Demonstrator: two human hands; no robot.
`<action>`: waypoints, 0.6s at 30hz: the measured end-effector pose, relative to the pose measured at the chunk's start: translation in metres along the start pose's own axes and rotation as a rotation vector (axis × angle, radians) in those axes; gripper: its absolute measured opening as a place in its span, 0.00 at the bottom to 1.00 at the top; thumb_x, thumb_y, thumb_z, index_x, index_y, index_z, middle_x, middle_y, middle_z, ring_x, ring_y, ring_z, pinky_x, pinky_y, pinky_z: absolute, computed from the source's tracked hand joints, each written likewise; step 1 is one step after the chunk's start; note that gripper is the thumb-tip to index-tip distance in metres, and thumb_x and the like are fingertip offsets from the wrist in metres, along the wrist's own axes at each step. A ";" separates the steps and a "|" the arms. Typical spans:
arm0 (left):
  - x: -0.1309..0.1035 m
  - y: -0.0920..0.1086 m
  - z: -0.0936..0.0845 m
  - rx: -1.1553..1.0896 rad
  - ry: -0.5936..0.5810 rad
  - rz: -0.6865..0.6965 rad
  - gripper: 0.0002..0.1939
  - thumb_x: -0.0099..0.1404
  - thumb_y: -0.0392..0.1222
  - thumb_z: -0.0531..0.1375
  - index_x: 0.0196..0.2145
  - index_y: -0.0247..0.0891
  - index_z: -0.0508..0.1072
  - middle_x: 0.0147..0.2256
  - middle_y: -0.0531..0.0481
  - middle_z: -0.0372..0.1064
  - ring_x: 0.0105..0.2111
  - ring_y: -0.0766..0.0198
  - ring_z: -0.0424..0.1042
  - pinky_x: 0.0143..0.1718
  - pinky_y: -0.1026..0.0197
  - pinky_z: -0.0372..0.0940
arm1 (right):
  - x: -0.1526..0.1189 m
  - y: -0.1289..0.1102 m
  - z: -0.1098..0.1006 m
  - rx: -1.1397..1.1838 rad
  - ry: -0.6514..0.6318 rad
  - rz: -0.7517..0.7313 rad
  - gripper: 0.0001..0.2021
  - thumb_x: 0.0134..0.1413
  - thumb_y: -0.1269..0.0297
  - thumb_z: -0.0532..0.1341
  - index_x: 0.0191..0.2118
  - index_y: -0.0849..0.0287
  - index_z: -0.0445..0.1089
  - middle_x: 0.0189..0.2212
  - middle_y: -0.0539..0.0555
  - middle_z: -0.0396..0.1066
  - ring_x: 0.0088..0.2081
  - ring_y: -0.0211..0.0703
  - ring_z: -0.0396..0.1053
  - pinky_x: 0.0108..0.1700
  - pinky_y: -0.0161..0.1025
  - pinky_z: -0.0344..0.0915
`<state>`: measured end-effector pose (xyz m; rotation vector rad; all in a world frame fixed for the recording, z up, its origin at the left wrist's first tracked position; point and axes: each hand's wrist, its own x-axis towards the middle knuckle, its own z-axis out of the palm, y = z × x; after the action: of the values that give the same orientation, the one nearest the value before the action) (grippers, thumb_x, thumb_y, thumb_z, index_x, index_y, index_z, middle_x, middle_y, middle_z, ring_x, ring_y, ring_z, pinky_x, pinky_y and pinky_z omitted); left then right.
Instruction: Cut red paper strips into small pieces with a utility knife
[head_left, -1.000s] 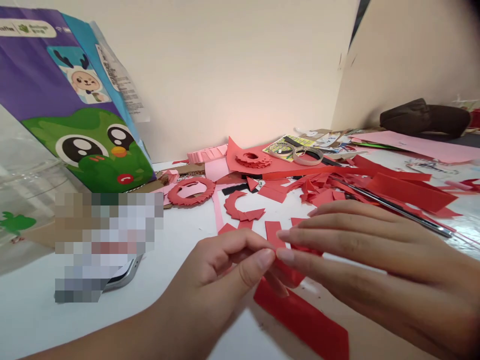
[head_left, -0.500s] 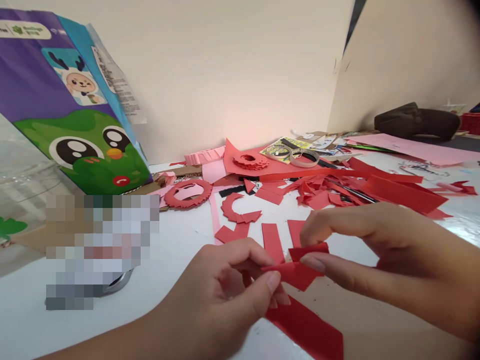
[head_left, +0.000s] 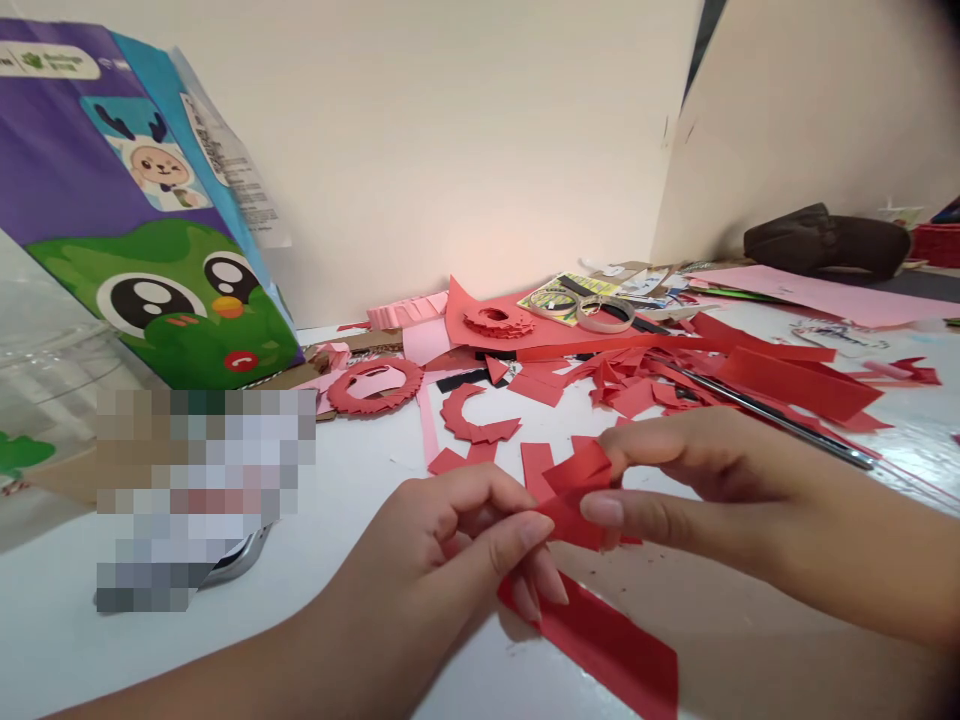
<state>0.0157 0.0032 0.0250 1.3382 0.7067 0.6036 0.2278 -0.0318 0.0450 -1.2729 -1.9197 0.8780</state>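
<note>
Between my two hands is a small folded piece of red paper (head_left: 574,505), with one flap standing up. My left hand (head_left: 465,560) pinches its left end between thumb and fingers. On the right side, my right hand (head_left: 697,500) grips the paper with thumb and forefinger. Under my left fingertips, a flat red paper strip (head_left: 611,640) lies on the table. Just behind the hands are short red paper pieces (head_left: 534,465) and a partly built curve of folded red paper (head_left: 474,418). A full ring of folded red paper (head_left: 375,388) lies further left.
A purple and green paper bag (head_left: 150,220) stands at the left by a phone (head_left: 240,560), partly blurred out. Tape rolls (head_left: 606,315), red scraps (head_left: 622,375), a pen (head_left: 787,420) and pink paper (head_left: 825,295) spread along the back. A dark case (head_left: 825,240) sits at far right.
My right hand has shifted slightly left, closer to my left hand. The red paper has turned, and its upper flap now stands higher. More of the pen shows.
</note>
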 end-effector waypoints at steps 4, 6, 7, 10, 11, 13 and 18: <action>0.000 -0.001 0.000 0.011 -0.018 0.004 0.11 0.68 0.42 0.62 0.28 0.37 0.73 0.25 0.52 0.76 0.25 0.68 0.72 0.31 0.67 0.68 | 0.002 0.004 0.001 0.074 0.012 0.058 0.13 0.58 0.51 0.63 0.27 0.52 0.74 0.24 0.43 0.70 0.29 0.37 0.65 0.30 0.33 0.60; 0.000 -0.001 0.000 0.021 -0.023 0.009 0.11 0.68 0.41 0.61 0.29 0.37 0.73 0.25 0.51 0.76 0.25 0.68 0.73 0.31 0.67 0.68 | 0.004 0.005 0.002 0.094 0.001 0.065 0.14 0.57 0.51 0.63 0.27 0.52 0.73 0.23 0.43 0.68 0.28 0.37 0.64 0.30 0.33 0.59; 0.000 -0.001 0.000 0.015 -0.029 0.007 0.10 0.68 0.41 0.61 0.29 0.37 0.73 0.26 0.51 0.77 0.25 0.68 0.73 0.31 0.67 0.68 | 0.005 0.006 0.002 0.095 -0.004 0.063 0.14 0.57 0.50 0.62 0.26 0.53 0.73 0.23 0.43 0.67 0.27 0.37 0.64 0.29 0.34 0.59; 0.001 0.000 0.001 -0.019 -0.021 -0.006 0.10 0.68 0.41 0.61 0.29 0.37 0.72 0.27 0.51 0.77 0.24 0.69 0.73 0.29 0.68 0.68 | 0.006 0.007 0.002 0.063 -0.003 0.050 0.14 0.58 0.50 0.62 0.27 0.52 0.73 0.22 0.44 0.67 0.27 0.38 0.64 0.29 0.34 0.59; 0.001 0.000 0.001 -0.023 -0.017 -0.002 0.10 0.68 0.41 0.61 0.29 0.37 0.73 0.27 0.51 0.77 0.24 0.69 0.73 0.28 0.68 0.68 | 0.005 0.008 0.002 0.050 0.001 0.040 0.13 0.58 0.51 0.62 0.27 0.52 0.73 0.23 0.43 0.67 0.27 0.38 0.64 0.28 0.34 0.59; 0.001 -0.001 0.001 -0.022 -0.013 0.001 0.10 0.68 0.42 0.61 0.30 0.37 0.73 0.28 0.51 0.77 0.23 0.69 0.72 0.28 0.68 0.67 | 0.005 0.010 0.004 0.032 0.004 0.004 0.10 0.57 0.54 0.63 0.29 0.50 0.74 0.24 0.42 0.70 0.28 0.37 0.66 0.29 0.33 0.60; 0.000 -0.003 0.001 0.014 -0.031 -0.049 0.10 0.67 0.44 0.62 0.29 0.37 0.72 0.25 0.52 0.75 0.23 0.68 0.72 0.30 0.66 0.66 | 0.001 0.010 0.012 0.116 -0.107 -0.048 0.04 0.59 0.62 0.64 0.33 0.52 0.75 0.30 0.43 0.76 0.33 0.37 0.72 0.36 0.32 0.66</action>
<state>0.0163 0.0019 0.0219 1.3366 0.7175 0.5382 0.2230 -0.0296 0.0306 -1.1273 -1.9434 1.0350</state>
